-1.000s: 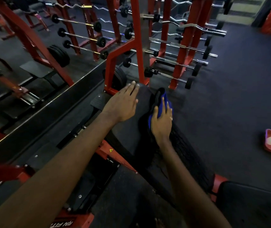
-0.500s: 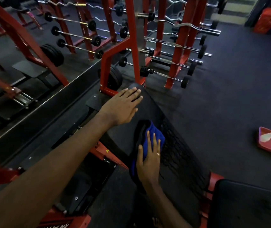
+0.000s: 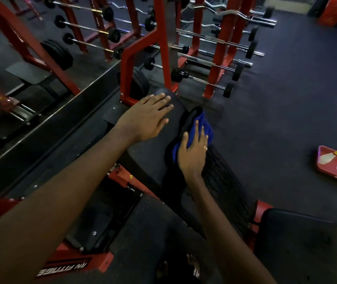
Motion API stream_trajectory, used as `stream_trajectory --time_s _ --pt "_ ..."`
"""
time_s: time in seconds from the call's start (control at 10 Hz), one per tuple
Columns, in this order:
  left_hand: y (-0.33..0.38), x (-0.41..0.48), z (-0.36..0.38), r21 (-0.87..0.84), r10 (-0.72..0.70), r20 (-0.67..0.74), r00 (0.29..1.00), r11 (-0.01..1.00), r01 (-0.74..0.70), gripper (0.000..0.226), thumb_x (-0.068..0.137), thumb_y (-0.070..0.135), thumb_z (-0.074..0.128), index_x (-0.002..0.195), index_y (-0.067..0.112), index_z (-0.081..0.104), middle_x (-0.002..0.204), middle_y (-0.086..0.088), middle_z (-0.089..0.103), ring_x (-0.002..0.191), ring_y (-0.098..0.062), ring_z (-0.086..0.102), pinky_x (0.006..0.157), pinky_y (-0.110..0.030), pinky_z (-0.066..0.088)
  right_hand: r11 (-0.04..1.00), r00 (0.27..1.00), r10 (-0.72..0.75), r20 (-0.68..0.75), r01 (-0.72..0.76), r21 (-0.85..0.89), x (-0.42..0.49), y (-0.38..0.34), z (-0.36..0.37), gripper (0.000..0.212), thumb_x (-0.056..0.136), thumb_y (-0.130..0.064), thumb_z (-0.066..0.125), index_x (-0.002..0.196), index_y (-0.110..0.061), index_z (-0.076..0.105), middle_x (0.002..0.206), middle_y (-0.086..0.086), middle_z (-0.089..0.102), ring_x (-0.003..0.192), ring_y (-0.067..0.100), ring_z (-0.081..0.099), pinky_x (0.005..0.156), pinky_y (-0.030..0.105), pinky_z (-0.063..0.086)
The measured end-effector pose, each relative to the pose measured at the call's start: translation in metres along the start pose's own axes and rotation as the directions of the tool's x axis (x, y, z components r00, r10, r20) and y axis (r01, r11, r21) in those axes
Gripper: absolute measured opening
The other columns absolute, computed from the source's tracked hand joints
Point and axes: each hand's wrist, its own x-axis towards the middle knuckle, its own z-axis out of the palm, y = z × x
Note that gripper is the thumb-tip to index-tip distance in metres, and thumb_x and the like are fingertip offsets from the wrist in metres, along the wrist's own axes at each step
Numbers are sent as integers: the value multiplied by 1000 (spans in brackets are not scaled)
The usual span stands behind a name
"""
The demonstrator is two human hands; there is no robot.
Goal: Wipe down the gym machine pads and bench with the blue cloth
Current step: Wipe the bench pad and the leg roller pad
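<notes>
A long black back pad (image 3: 151,158) slopes away from me on a red machine frame. My left hand (image 3: 149,117) lies flat and open on its upper left part, fingers spread toward the far end. My right hand (image 3: 192,154) presses the blue cloth (image 3: 201,128) against the pad's right edge, near the top. The cloth bunches out past my fingertips. The pad's right side below my hand is cracked and worn. A black seat pad (image 3: 302,242) sits at the lower right.
Red racks with barbells (image 3: 210,64) stand just beyond the pad. A mirror wall (image 3: 30,64) runs along the left. A red tray (image 3: 335,167) with a spray bottle (image 3: 330,156) lies on the dark floor to the right. My bare feet (image 3: 192,263) show below.
My right hand slid the cloth down the pad half a second ago and has now pushed it back up along the right edge. My left hand stayed planted on the pad.
</notes>
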Motion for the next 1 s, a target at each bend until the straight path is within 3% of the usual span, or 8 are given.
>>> stream_trajectory --time_s 0.2,0.3,0.5,0.7,0.8,0.9,1.0 --pt "-1 1 2 2 -2 -13 1000 1000 2 53 103 36 38 152 16 35 160 -9 29 149 -22 22 121 -39 16 991 985 -136 105 134 23 -117 16 -12 59 104 -40 43 158 -38 20 167 -15 10 155 14 -2 124 36 14" --pt "-1 1 1 -4 -3 -15 1000 1000 3 53 103 36 37 152 16 35 160 -8 29 150 -22 21 122 -39 17 989 984 -147 102 145 30 -123 39 -15 58 105 -36 44 159 -33 23 167 -15 12 155 13 2 125 35 14" --pt "0 1 1 -12 -8 -7 1000 1000 8 53 103 36 37 152 16 35 161 -8 28 150 -21 20 122 -38 16 992 996 87 -27 -84 92 -16 47 -2 58 101 -38 41 156 -22 34 163 4 29 153 26 18 125 30 10" --pt "-1 1 0 -25 -6 -11 1000 1000 6 53 103 36 38 152 16 35 161 -8 28 150 -21 20 122 -39 15 960 959 279 -56 -279 14 54 41 -7 53 104 -46 33 148 -20 46 153 5 45 146 30 33 117 47 32" --pt "-1 1 0 -23 -8 -14 1000 1000 8 53 102 36 38 152 16 36 160 -8 29 150 -22 21 122 -39 16 977 975 215 -61 -215 12 25 26 -6 50 105 -45 35 152 -27 40 159 -1 37 150 26 25 119 43 27" --pt "0 2 -1 -14 -10 -14 1000 1000 10 54 102 36 38 152 16 36 160 -9 29 150 -21 21 121 -38 17 999 999 -41 14 40 12 -67 12 -9 51 106 -41 38 156 -40 27 165 -14 20 155 17 8 119 29 16" --pt "0 2 0 -9 -13 -16 1000 1000 13 54 102 37 38 152 16 35 160 -9 29 150 -21 21 121 -38 17 995 991 -101 93 98 34 -106 14 -13 53 105 -40 39 156 -42 24 165 -20 13 155 10 -1 121 27 11"
